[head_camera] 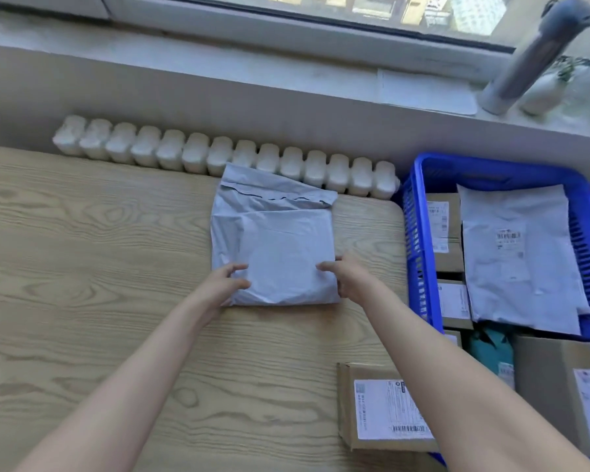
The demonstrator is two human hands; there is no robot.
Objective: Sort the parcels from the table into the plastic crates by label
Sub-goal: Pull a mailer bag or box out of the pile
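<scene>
A grey plastic mailer bag (276,240) lies on the wooden table (82,260) near its far edge, no label visible on its upper side. My left hand (223,284) grips its near left corner and my right hand (346,275) grips its near right edge. A cardboard box with a white label (372,407) sits at the table's near right edge, partly hidden by my right forearm. To the right, a blue plastic crate (419,240) holds a grey mailer (518,253) and several labelled cardboard boxes.
A white radiator (218,155) runs along the wall behind the table. More cardboard boxes (559,386) and a teal packet (491,349) sit at the lower right. A grey flask (532,59) and a small vase stand on the windowsill.
</scene>
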